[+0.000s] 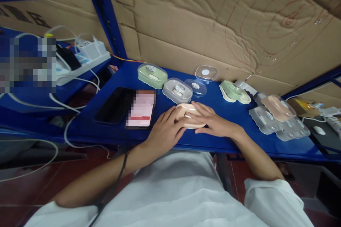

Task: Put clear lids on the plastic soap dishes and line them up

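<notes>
A beige oval box (pixel 195 125) with a pale knob or handle on top sits on the blue table near its front edge, between my hands. My left hand (pixel 165 128) wraps round its left side, thumb and fingers against it. From the right, my right hand (pixel 211 120) grips the box, its fingers reaching across the top and the thumb low at the front edge. The fingers cover much of the box. Just behind it are a grey oval box (pixel 170 94) with a clear lid and round label, and a loose clear lid (pixel 200 90).
A lit phone (pixel 141 110) and a dark phone (pixel 113 106) lie left. Further back are a green lidded box (pixel 145 78), another clear lid (pixel 213 74) and an open green box (pixel 230 90). Stacked grey and beige boxes (pixel 279 108) stand right. A power strip (pixel 93 62) trails cables.
</notes>
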`<state>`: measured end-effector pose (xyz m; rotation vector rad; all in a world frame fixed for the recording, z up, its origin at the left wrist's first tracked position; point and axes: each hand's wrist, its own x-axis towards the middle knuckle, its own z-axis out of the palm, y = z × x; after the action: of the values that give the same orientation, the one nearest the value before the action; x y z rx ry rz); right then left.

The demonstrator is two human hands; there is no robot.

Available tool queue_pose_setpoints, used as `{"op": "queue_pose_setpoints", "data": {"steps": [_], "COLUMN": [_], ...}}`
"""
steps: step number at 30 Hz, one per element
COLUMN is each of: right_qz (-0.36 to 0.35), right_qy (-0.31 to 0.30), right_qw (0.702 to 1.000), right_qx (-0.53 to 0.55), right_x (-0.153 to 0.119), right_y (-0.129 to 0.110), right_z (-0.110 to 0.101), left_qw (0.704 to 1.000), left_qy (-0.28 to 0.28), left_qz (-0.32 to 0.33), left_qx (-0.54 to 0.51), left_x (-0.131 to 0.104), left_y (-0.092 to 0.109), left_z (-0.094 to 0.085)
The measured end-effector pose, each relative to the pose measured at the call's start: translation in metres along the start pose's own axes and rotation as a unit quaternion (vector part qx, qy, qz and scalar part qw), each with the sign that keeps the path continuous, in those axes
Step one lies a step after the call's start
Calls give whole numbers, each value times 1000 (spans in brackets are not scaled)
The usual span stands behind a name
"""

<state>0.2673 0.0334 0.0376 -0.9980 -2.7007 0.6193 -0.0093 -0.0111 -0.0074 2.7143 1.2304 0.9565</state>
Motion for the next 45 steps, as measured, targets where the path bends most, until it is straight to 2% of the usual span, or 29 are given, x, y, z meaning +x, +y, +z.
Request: {"op": "queue_pose_setpoints", "data": {"steps": [3,5,7,8,12,15,19,23,26,29,31,34,38,42,45], "right_qz": [-25,-4,49,76,140,155,141,65,-23,-76,-92,-104,-110,-99,-89], "right_qy": [39,124,204,216,165,196,197,221,173,111,91,96,103,92,81], "right_qw": [998,991,978,972,966,954,965,973,985,991,990,987,985,989,988], "right_qx": [46,53,-5,-45,-144,-163,-99,-15,13,-22,-50,-72,-84,-67,-94], "right_x": [4,10,17,19,22,20,14,1,-5,-1,5,11,11,10,10], "right_y": [11,28,48,58,81,84,77,45,8,-15,-19,-15,-11,-11,-10], "right_z": [-10,-17,-20,-20,-11,-5,-13,-35,-37,-22,-10,1,3,3,6], "left_qw": [1000,1000,1000,1000,1000,1000,998,994,990,984,982,981,980,979,979], "left_qy": [-6,-9,-8,-6,-5,-5,-9,-10,6,28,38,42,43,42,40], "left_qz": [-3,0,3,3,-3,-10,-29,-58,-61,-59,-53,-38,-31,-29,-30], "left_qx": [-6,-5,-2,-2,-9,-29,-57,-93,-130,-164,-179,-187,-194,-199,-200], "left_x": [0,0,0,0,0,2,4,3,2,0,0,0,2,2,2], "left_y": [0,0,0,-1,-1,0,0,-1,-2,-4,-5,-6,-5,-6,-7], "left_z": [-1,-2,-1,-1,-2,-5,-8,-6,-2,2,4,5,4,3,4]}}
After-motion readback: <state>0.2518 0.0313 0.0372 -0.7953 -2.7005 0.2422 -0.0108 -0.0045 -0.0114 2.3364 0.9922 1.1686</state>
